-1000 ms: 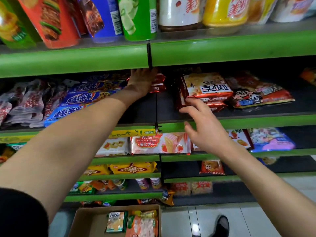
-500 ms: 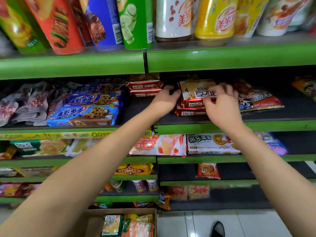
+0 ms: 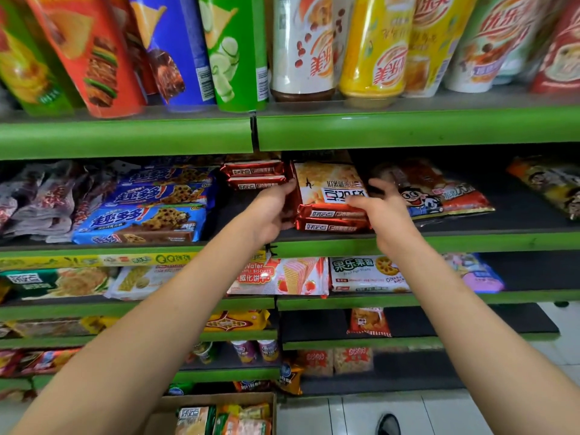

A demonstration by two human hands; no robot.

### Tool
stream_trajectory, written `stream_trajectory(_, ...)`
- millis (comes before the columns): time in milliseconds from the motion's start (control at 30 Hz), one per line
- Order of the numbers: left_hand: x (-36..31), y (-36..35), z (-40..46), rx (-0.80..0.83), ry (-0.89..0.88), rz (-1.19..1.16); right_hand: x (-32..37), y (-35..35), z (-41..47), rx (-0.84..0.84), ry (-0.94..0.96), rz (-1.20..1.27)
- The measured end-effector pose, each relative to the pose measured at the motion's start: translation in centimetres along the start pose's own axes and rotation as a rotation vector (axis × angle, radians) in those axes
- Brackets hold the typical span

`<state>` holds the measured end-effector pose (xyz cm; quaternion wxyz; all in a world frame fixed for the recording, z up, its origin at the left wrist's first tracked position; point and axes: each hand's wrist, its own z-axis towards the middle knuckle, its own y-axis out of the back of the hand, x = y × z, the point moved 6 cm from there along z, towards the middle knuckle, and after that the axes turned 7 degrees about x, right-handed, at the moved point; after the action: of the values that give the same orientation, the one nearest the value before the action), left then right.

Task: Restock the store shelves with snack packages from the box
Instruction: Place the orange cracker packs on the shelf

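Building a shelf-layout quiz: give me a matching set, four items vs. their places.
Items:
1 green chip can
2 blue cookie packs
3 strawberry wafer pack
4 cardboard box

Places:
A floor, bottom of view
B shelf below the hands
C top shelf
D hands' shelf, left of the left hand

Pairs: 1-C, 2-D, 3-B, 4-A
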<state>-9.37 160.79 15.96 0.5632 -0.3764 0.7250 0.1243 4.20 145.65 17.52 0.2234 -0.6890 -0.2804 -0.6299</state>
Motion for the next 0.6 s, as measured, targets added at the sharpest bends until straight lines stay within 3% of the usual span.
stream_trajectory(200, -1.8, 0.0, -1.9, 0.127, -0.078, -0.001, -1.0, -1.4, -1.1, 0.156, -0.078, 0.264)
stream_trajectory(333, -2.0, 0.2, -3.0, 0.166, -0.056, 0.202, 0.0, -2.1, -1.6, 0.199, -0.038, 0.256)
stream_trajectory(467, -2.1, 1.6, -3.7, 0.074, -0.037, 0.006, 1.9, -2.7, -1.6, 0.214, 0.039, 0.387)
stream_trajectory(600, -1.2, 2.7, -5.1, 0.067, -0.054, -0.086, 1.4, -2.2, -2.0, 0.206, 0.064, 0.284)
